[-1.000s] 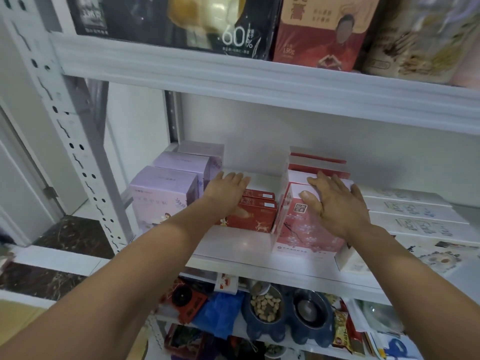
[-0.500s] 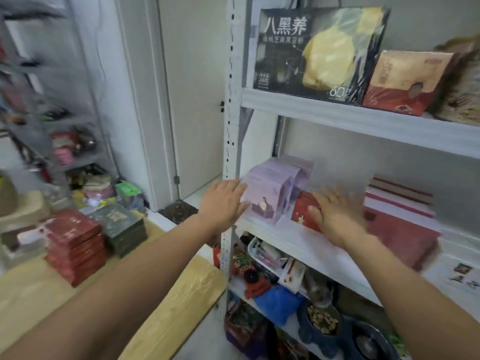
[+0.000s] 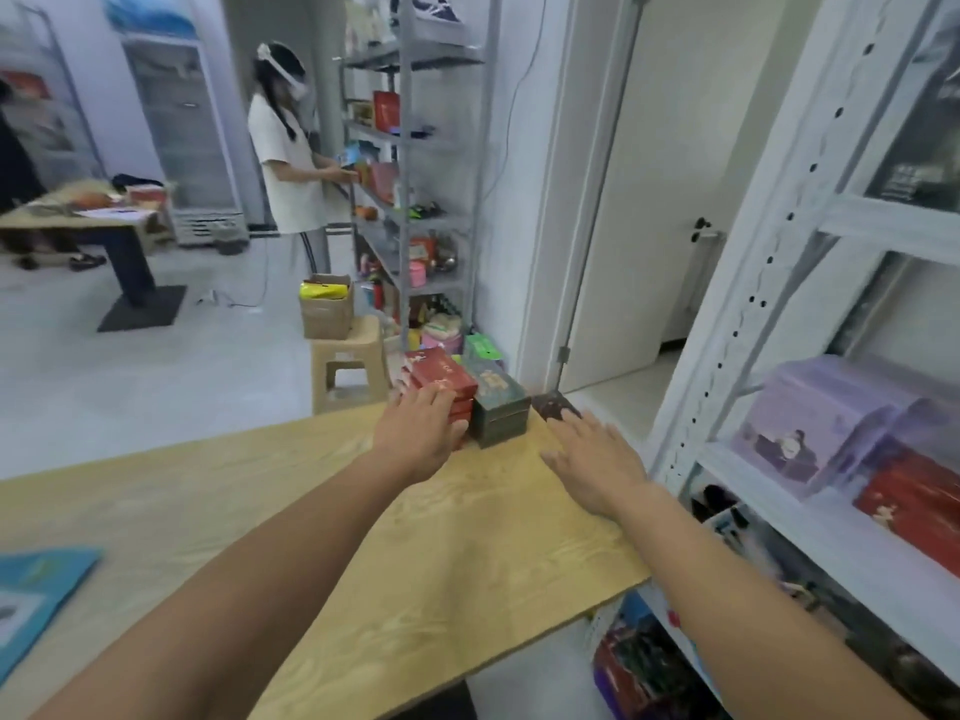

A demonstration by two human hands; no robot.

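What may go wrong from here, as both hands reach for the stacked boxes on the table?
1. The red stack and the green stack stand near the far edge of the table; a push from the left hand, at the red stack, might slide them off.
2. The stacks stand side by side, so lifting one could tip the other.
3. The right hand is open and apart from both; a one-handed lift might slip.

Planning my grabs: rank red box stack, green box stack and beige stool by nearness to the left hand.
1. Red box stack: at the fingertips of the left hand.
2. Green box stack: right beside the red one.
3. Beige stool: on the floor, beyond the table.
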